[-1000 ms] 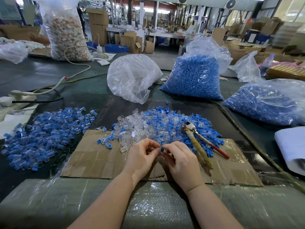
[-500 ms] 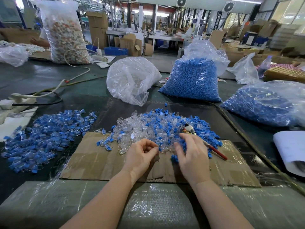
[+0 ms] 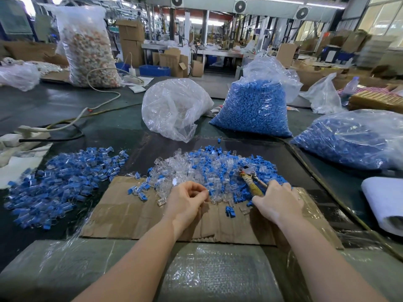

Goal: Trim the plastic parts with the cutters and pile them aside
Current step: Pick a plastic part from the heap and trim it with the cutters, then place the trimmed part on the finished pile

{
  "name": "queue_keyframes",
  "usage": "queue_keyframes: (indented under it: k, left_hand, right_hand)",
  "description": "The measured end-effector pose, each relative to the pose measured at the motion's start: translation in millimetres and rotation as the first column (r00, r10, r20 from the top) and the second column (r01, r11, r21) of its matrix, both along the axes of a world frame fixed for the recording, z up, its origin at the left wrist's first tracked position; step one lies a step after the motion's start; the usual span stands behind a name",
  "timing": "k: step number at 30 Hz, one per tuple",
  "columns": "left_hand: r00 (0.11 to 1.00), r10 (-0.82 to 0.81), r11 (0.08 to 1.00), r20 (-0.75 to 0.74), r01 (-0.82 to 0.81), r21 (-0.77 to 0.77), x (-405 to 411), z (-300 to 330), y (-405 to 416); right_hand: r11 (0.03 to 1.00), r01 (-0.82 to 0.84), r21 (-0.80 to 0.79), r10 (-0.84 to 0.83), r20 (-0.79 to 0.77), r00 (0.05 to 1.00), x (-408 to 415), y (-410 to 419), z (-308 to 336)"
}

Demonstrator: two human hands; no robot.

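With the left hand [image 3: 187,200] pinching a small part at frame centre and the right hand [image 3: 278,202] curling onto the cutters [image 3: 250,180], a hasty lift is risking scattering the loose pile [image 3: 209,168].

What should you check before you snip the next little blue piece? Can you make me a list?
1. Cutters within reach: ok, right hand is on the handles.
2. Cutters held firmly: cannot tell, the fingers hide the handles.
3. Piece in left hand: cannot tell, the curled fingers hide it.
4. More pieces to trim: ok, middle heap is close.
5. Place for done pieces: ok, left pile is near.
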State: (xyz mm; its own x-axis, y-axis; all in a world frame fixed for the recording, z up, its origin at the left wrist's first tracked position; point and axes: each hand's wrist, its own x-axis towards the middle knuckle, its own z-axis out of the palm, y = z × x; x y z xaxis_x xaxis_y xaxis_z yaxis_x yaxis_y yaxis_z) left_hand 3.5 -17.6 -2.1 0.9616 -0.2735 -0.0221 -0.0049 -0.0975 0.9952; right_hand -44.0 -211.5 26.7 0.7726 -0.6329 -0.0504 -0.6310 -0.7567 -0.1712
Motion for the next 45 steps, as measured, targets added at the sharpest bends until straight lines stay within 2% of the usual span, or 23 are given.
queue_keyframes:
  k: [4, 6, 7, 10, 12, 15, 17, 22, 29, 45]
  left_hand:
    - [1.0, 0.028, 0.999, 0.011, -0.027, -0.042, 4.1, 8.4, -0.7]
    - [0.999, 0.052, 0.995, 0.001, -0.052, -0.08, 7.9, 14.4, -1.0]
    - [0.998, 0.065, 0.992, -0.013, -0.066, -0.103, 10.0, 17.2, -0.7]
    - [0.992, 0.102, 0.982, -0.067, -0.112, -0.151, 17.4, 23.3, 1.2]
    - [0.987, 0.134, 0.979, -0.093, -0.146, -0.142, 22.0, 24.5, 2.9]
    - [0.974, 0.187, 0.968, -0.124, -0.204, -0.145, 26.8, 23.5, 6.4]
    - [0.967, 0.211, 0.96, -0.142, -0.232, -0.157, 28.1, 22.1, 8.9]
    - [0.957, 0.247, 0.952, -0.154, -0.269, -0.144, 27.6, 19.5, 13.1]
    - [0.956, 0.26, 0.955, -0.132, -0.275, -0.114, 27.4, 24.9, 15.5]
    - [0.949, 0.272, 0.953, -0.159, -0.289, -0.091, 26.1, 27.4, 13.1]
  right_hand:
    - [0.996, -0.088, 0.008, 0.087, 0.061, 0.994, 0.5, 8.9, 19.0]
    - [0.976, -0.194, 0.104, 0.182, 0.115, 0.977, -0.3, 17.6, 27.0]
    - [0.948, -0.248, 0.201, 0.221, 0.149, 0.964, -1.2, 23.1, 30.9]
    - [0.751, -0.335, 0.569, 0.25, 0.224, 0.942, -5.5, 40.0, 42.4]
    - [0.596, -0.329, 0.732, 0.241, 0.228, 0.943, -8.0, 47.8, 45.2]
    - [0.434, -0.291, 0.853, 0.237, 0.204, 0.95, -9.9, 52.1, 46.2]
    - [0.387, -0.276, 0.88, 0.24, 0.193, 0.951, -9.7, 51.7, 44.8]
    - [0.423, -0.273, 0.864, 0.297, 0.152, 0.943, -10.2, 54.5, 39.9]
    - [0.337, -0.326, 0.883, 0.364, 0.197, 0.91, -11.6, 58.4, 43.0]
    - [0.419, -0.316, 0.851, 0.388, 0.147, 0.91, -13.5, 56.0, 47.8]
